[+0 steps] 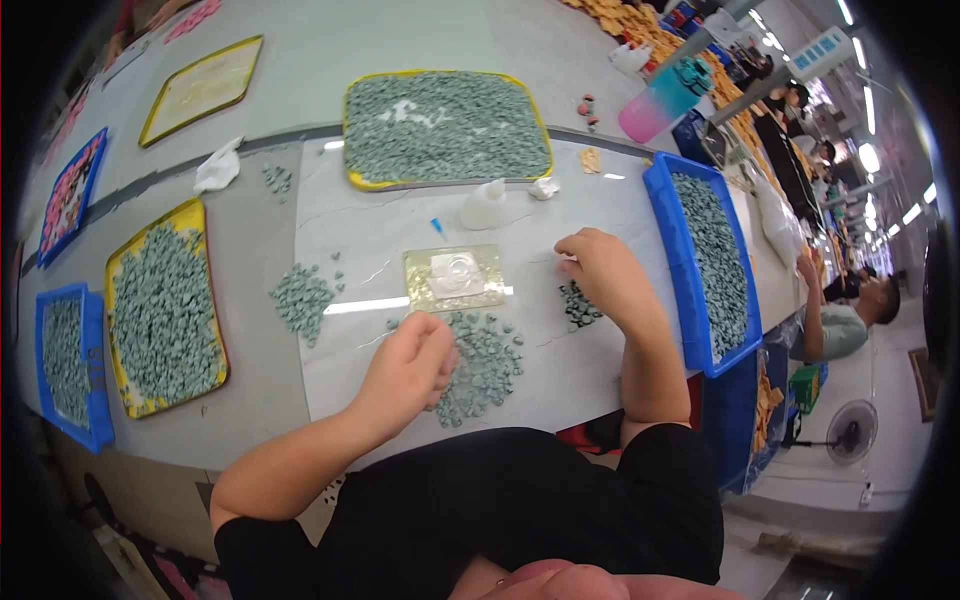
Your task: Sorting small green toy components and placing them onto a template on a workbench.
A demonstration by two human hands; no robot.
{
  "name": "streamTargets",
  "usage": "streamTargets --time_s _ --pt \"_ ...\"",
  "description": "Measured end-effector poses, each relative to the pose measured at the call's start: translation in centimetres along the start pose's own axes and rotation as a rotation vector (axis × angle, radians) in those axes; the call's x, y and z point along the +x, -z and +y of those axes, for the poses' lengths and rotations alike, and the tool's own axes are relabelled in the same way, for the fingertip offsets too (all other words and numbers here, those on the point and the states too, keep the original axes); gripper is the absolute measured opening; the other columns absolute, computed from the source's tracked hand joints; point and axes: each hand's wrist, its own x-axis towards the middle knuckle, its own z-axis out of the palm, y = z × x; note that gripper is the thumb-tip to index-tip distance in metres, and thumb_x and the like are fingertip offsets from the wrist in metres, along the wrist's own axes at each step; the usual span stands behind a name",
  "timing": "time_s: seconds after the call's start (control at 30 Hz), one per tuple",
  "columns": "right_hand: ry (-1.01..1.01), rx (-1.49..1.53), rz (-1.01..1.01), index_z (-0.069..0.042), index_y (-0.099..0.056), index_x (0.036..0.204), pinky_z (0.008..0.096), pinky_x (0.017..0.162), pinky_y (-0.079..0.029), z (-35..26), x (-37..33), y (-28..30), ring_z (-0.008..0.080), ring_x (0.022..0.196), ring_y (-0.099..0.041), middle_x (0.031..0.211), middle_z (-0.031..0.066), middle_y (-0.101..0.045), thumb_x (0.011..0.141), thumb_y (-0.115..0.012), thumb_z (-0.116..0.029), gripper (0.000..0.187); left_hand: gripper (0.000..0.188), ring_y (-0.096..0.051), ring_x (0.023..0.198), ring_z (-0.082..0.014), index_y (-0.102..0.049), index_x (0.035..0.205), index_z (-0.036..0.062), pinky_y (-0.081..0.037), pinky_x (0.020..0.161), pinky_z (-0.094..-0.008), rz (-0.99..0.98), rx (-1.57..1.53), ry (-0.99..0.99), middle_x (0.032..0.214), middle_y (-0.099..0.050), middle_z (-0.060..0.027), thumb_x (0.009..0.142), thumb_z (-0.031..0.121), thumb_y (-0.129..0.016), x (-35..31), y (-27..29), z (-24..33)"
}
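My left hand point(408, 362) is curled, fingers together, at the left edge of a loose pile of small grey-green pieces point(482, 375); whatever it may hold is hidden. My right hand point(605, 270) hovers by a smaller pile of darker pieces point(578, 305), partly covering it. Its fingers are bent toward the thumb, and I cannot make out anything between them. Between the hands lies a flat yellowish-green block point(487, 292) with a small round clear dish point(459, 269) on a white square. Behind it stand a translucent squeeze bottle point(484, 206) and a blue tapered tip point(437, 228).
More green pieces fill a yellow-rimmed tray point(350, 150) at the back, another yellow tray point(112, 300) and a blue bin point(97, 370) at left, and a blue bin point(690, 290) at right. Another small pile point(303, 300) lies left. A pink-teal bottle point(655, 105) stands back right.
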Motion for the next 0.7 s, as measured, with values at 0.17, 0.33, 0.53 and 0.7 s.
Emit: streamTargets --time_s 0.17,0.33,0.53,0.7 --pt "-0.165 -0.074 -0.094 -0.001 -0.059 0.077 0.0422 0.070 -0.045 7.3 -0.7 1.9 0.0362 0.079 -0.057 0.078 0.0196 -0.059 0.072 -0.063 -0.010 0.012 0.009 -0.031 0.055 -0.0057 -0.044 0.099 0.0044 -0.026 0.044 -0.0186 -0.035 -0.194 -0.083 0.083 -0.047 -0.0044 0.090 0.005 -0.041 2.1 -5.8 0.8" --pt "-0.153 -0.006 -0.140 0.000 -0.060 0.082 0.0406 0.073 -0.045 11.0 -1.8 4.0 0.0353 0.081 -0.056 0.081 0.0183 -0.059 0.072 -0.062 -0.011 0.014 0.010 -0.032 0.054 -0.0047 -0.046 0.100 0.0026 -0.025 0.043 -0.0172 0.044 -0.249 -0.105 0.082 -0.046 -0.0039 0.092 0.007 -0.043 2.3 -11.4 0.6" --pt "0.182 0.487 0.037 -0.002 -0.061 0.098 0.0337 0.078 -0.045 7.5 -3.2 5.8 0.0272 0.089 -0.055 0.091 0.0121 -0.056 0.082 -0.055 -0.007 0.018 0.014 -0.030 0.052 -0.0041 -0.051 0.095 0.0023 -0.023 0.042 -0.0176 -0.045 -0.220 -0.052 0.079 -0.046 -0.0017 0.094 0.015 -0.046 2.4 -12.4 0.5" --pt "0.318 0.862 -0.041 -0.006 -0.062 0.095 0.0312 0.074 -0.047 0.6 -2.2 3.3 0.0250 0.084 -0.058 0.088 0.0086 -0.060 0.078 -0.063 -0.006 0.017 0.016 -0.031 0.054 -0.0043 -0.053 0.093 0.0013 -0.025 0.044 -0.0179 -0.018 -0.208 -0.046 0.076 -0.045 -0.0011 0.094 0.016 -0.046 1.8 -8.8 1.1"
